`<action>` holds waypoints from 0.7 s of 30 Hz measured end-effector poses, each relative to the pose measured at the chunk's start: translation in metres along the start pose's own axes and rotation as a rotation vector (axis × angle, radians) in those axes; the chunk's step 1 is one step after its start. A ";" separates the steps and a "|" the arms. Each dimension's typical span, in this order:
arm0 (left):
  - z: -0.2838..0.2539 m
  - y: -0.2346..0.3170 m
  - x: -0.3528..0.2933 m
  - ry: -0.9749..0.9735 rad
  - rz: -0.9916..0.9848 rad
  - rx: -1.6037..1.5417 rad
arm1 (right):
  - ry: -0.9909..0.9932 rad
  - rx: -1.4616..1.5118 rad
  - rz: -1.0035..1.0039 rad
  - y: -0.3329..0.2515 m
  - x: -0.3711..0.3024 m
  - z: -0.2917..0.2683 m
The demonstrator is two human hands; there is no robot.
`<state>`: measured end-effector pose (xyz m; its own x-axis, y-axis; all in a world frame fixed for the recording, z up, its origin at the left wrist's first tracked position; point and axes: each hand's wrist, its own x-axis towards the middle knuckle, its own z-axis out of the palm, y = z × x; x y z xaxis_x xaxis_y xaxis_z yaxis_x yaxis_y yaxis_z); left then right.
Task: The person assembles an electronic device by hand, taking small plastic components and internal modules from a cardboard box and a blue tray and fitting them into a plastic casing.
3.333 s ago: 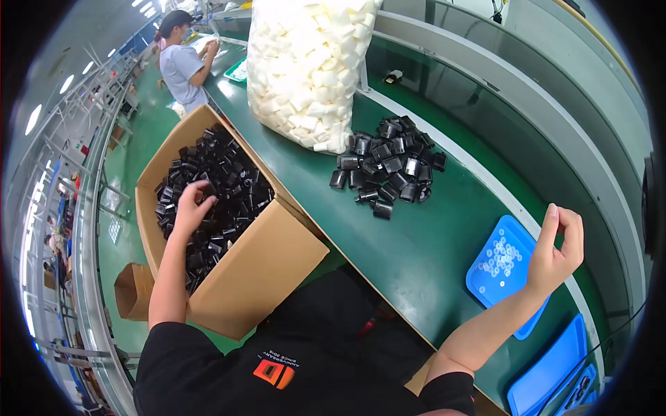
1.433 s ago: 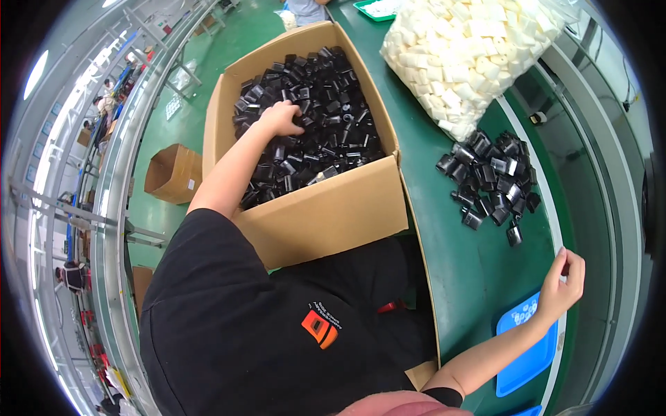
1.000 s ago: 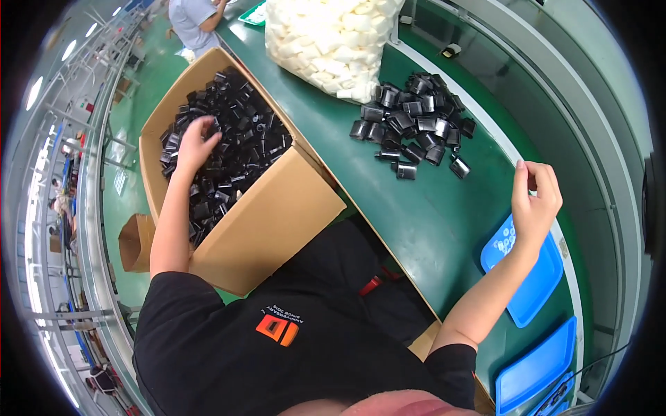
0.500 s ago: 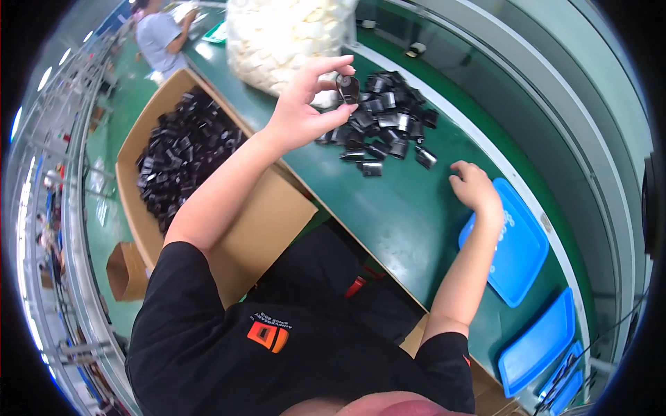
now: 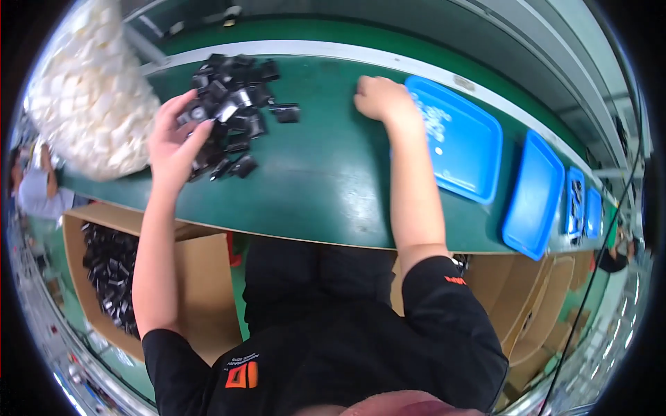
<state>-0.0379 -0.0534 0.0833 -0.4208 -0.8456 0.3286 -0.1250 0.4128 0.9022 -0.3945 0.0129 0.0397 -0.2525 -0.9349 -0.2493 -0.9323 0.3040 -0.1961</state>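
— While the left hand hangs over the heap, what does it hold?

— A few small black plastic parts, pinched between thumb and curled fingers, right above the pile of black parts on the green desk. The palm faces the pile, so the grip looks suited to setting them among the rest.

— And the right hand?

— It rests knuckles up on the desk, fingers curled loosely under, touching the near corner of the first blue tray. Whether anything sits inside that curl I cannot tell; the fingers hide it.

— What lies in the tray?

— Small pale bits, scattered near its left end, too small to name. Further blue trays sit in a row to the right along the desk, just beside one another.

— What else is around the pile?

— To its left, a big clear bag of white pieces slumps on the desk, near the left hand. Below the desk edge stands an open cardboard box with more black parts in it, beside the person's left arm, within easy reach. At the far left another person in a pale top stands well apart.
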 end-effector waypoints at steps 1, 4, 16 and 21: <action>0.002 -0.001 0.000 0.005 -0.024 -0.028 | 0.009 0.006 0.016 -0.003 -0.006 0.001; 0.007 -0.005 0.001 0.025 -0.078 -0.048 | -0.008 0.022 0.007 -0.007 -0.016 0.005; 0.024 -0.015 -0.005 -0.016 -0.029 0.024 | 0.220 0.198 0.263 0.089 -0.028 -0.027; 0.035 -0.020 0.003 -0.036 -0.060 -0.043 | -0.007 0.350 0.402 0.113 -0.044 -0.036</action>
<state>-0.0676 -0.0526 0.0564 -0.4462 -0.8551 0.2640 -0.1129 0.3465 0.9313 -0.4975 0.0818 0.0623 -0.5690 -0.7313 -0.3761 -0.6198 0.6820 -0.3883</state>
